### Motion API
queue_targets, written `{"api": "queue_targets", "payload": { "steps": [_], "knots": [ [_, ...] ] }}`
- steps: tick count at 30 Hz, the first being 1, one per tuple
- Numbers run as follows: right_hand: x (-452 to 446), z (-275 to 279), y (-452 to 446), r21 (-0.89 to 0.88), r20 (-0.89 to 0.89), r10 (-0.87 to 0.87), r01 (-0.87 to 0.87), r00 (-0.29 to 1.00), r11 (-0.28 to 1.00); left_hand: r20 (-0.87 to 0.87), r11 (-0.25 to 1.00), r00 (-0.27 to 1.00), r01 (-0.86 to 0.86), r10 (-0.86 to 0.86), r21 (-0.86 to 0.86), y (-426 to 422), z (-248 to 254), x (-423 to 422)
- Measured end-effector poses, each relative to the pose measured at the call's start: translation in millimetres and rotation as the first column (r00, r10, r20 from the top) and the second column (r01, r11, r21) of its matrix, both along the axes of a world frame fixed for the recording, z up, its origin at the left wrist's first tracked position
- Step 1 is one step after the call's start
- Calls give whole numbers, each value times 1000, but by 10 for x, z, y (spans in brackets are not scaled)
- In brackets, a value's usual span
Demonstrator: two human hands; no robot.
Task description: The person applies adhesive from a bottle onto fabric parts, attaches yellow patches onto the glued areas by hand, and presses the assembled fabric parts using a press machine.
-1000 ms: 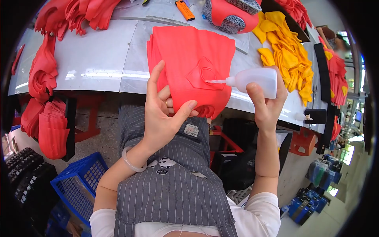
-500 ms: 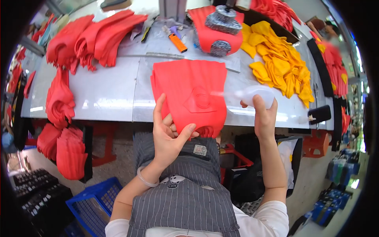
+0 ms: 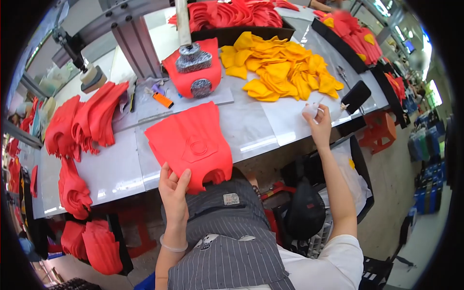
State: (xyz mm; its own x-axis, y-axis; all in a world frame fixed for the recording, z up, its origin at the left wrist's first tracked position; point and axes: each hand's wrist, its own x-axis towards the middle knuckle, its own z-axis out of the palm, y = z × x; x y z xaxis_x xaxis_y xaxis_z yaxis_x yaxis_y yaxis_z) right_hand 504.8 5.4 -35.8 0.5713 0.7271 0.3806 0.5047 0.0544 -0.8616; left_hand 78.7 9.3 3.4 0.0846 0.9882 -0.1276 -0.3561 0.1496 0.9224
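Observation:
My left hand [image 3: 175,187] grips the lower left edge of a red moulded fabric piece [image 3: 186,133], its thumb on top and the fingers mostly underneath. That piece is tilted over the table's front edge, with a raised ring and outline on its face and a curved cutout at its lower end. Over the right part of the table, my right hand [image 3: 319,124] has its fingers closed around a small translucent white squeeze bottle [image 3: 310,110], partly hidden by them. A black phone-like slab [image 3: 356,97] stands just right of that hand.
Yellow pieces [image 3: 285,72] lie heaped behind my hands. A red piece [image 3: 212,60] sits under a speckled grey press block [image 3: 193,59]. Stacks of red pieces [image 3: 99,113] lie at left, near an orange lighter-like object [image 3: 163,100]. A red stool [image 3: 379,130] is at right.
The view has turned to the right. My right hand has carried the squeeze bottle away from the red piece to the table's right side. My left hand still holds the piece.

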Motion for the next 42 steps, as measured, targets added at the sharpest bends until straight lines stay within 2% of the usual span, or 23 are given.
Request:
{"api": "queue_targets", "payload": {
  "steps": [1, 4, 5, 6, 8, 9, 11, 13, 15, 17, 19, 20, 21, 24, 25, 28, 32, 34, 36, 38, 40, 42],
  "knots": [
    [59, -72, -18, -34, -3, -33, 33, 999, 999, 34, 1000, 999, 7, -7, -1, 15, 39, 10],
    [67, -199, -36, 107, 55, -93, 86, 994, 991, 56, 989, 991, 127, -123, -71, 162, 49, -86],
    [76, -278, -35, 237, 199, -174, 125, 964, 964, 52, 985, 987, 153, -150, -76, 199, 91, -82],
    [-72, -135, -144, 156, 226, -315, 285, 922, 946, 62, 988, 988, 147, -144, -52, 232, 123, -59],
    [-231, -26, -285, 187, 403, -328, 274, 854, 943, 90, 992, 988, 127, -125, -19, 239, 147, 8],
    [-291, 82, -243, 114, 414, -171, 135, 894, 984, 137, 987, 979, 157, -151, -35, 256, 155, 6],
    [-552, 279, -162, -44, 380, 147, -141, 913, 989, 211, 970, 955, 229, -208, -80, 277, 167, -57],
    [-763, 487, 169, -82, 452, 305, -302, 838, 950, 227, 958, 942, 273, -248, -86, 247, 167, -118],
    [-677, 346, 675, -173, 622, 331, -288, 710, 942, 283, 958, 930, 271, -237, -89, 222, 148, -157],
    [-462, 108, 1317, -353, 682, 395, -195, 616, 915, 364, 972, 921, 196, -137, -130, 99, 89, -184],
    [-438, 384, 1703, -701, 478, 683, -228, 553, 675, 381, 974, 917, 180, -116, -136, -1, 11, -241],
    [-406, 398, 1816, -720, 472, 714, -241, 518, 651, 375, 977, 920, 171, -113, -126, -23, -61, -274],
    [-259, 218, 2069, -738, 510, 746, -228, 428, 635, 394, 975, 913, 174, -106, -141, -66, -99, -300],
    [-585, 722, 2073, -922, 196, 781, -159, 593, 353, 459, 966, 882, 204, -111, -159, -105, -157, -319],
    [-505, 601, 2160, -861, 412, 806, -109, 426, 497, 472, 962, 875, 212, -109, -171, -111, -164, -325],
    [-632, 735, 2157, -880, 451, 805, 43, 386, 473, 469, 961, 880, 190, -75, -203, -101, -161, -307],
    [-641, 778, 1952, -788, 490, 778, -183, 393, 588, 470, 959, 878, 203, -88, -199, -58, -194, -321],
    [-577, 814, 1804, -637, 601, 717, -330, 354, 697, 459, 960, 882, 209, -103, -188, -50, -197, -325],
    [-750, 1055, 1535, -601, 535, 696, -363, 479, 712, 450, 960, 886, 213, -111, -183, -51, -216, -334],
    [-932, 1180, 1274, -514, 246, 675, -497, 695, 699, 443, 958, 889, 217, -115, -187, -57, -238, -341],
    [-1204, 1193, 948, -277, -128, 720, -722, 682, 634, 446, 963, 888, 210, -115, -169, -52, -220, -328],
    [-1674, 1243, 557, -209, -334, 676, -751, 657, 626, 440, 958, 885, 242, -153, -153, -61, -252, -345]
  ]
}}
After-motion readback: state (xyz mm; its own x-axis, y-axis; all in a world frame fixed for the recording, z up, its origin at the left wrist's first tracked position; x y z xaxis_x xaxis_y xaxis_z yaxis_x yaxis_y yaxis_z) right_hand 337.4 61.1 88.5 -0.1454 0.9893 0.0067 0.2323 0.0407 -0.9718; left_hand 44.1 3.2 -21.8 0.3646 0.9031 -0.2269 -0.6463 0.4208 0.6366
